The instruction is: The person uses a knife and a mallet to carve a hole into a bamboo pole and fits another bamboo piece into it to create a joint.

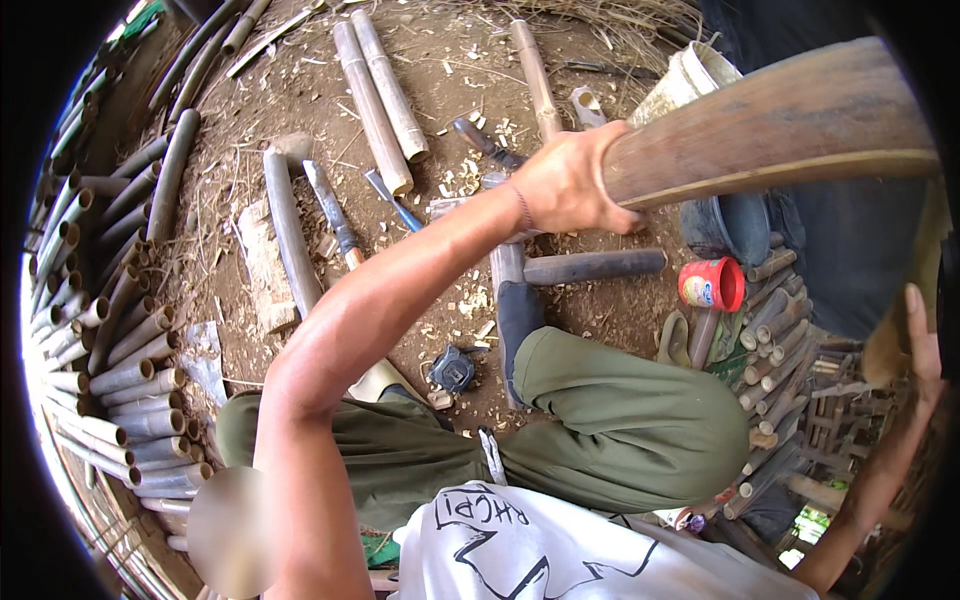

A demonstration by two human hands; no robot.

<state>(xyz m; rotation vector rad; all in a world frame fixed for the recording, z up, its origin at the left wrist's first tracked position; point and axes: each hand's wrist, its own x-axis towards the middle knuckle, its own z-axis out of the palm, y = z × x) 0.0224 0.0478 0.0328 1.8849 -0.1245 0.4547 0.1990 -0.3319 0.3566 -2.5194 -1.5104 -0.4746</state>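
Note:
My left hand [572,180] reaches forward and to the right, gripping the near end of a thick split bamboo piece [770,120]. The thumb wraps its lower edge, and the fingers are partly hidden behind it. The bamboo is brown outside with a pale cut edge, slants up to the right, and runs to the rim of the view. At the far right, my right hand [924,340] has a finger stretched upward and is partly cut off by the rim. It is beside a tan, blurred surface [888,340]; whether it touches that cannot be told.
Bamboo tubes [150,400] are stacked at the left, shorter ones [785,325] at the right. A tape measure [452,369], a large knife [330,205] and a blue-handled tool [395,200] lie on chip-strewn ground. A red tub [712,285], dark bucket [725,228] and white bucket [685,80] stand right.

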